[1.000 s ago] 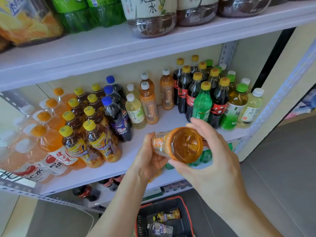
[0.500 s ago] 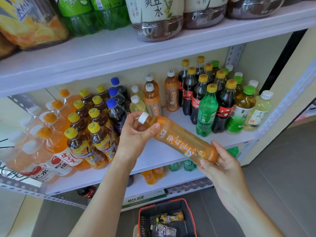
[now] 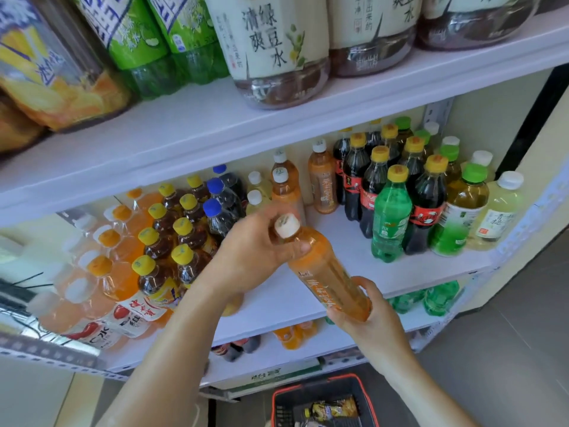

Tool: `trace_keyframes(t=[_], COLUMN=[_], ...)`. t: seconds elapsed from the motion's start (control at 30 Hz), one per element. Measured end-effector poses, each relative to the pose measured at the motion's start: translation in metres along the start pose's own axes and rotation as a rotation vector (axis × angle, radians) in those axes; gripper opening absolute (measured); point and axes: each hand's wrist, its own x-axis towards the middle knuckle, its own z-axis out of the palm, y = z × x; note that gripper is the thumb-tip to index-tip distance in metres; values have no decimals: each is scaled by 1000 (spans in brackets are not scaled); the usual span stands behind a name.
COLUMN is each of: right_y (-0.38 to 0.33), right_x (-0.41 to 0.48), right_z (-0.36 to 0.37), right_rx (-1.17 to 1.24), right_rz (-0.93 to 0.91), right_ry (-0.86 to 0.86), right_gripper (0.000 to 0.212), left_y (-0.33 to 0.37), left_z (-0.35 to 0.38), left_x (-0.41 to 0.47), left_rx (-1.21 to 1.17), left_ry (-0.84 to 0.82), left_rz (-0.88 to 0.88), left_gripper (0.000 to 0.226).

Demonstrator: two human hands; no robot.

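An orange bottle [image 3: 326, 272] was held tilted over the front edge of the shelf [image 3: 341, 238], its neck gripped by the left hand [image 3: 258, 251] and its base clasped by the right hand [image 3: 365, 317]. Bare room was seen mid-shelf, bounded by a green bottle [image 3: 389, 217] toward the shelf's right.

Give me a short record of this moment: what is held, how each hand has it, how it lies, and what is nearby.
held: orange drink bottle, white cap on
left hand: grips its neck just below the cap
right hand: holds its base
tilt: slanted, cap end up and toward the shelf
behind: middle shelf of upright drink bottles
below: red-rimmed basket on the floor, with a few items
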Motion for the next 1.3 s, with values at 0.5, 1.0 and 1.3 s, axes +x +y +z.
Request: trace_keyframes(t=[0.5, 1.0, 1.3], right_y=[12, -83, -88], right_x=[58, 80, 99], right_z=[30, -60, -73], right_rx=[-5, -533, -761], right_rz=[57, -594, -388], right_ry=[-273, 633, 380], right_gripper=[62, 54, 74], left_y=[-39, -60, -8], left_z=[17, 43, 69], left_x=[57, 111, 165], left_rx=[337, 710, 794], left_ry=[40, 208, 158], left_rz=[117, -34, 184], left_gripper=[27, 45, 52])
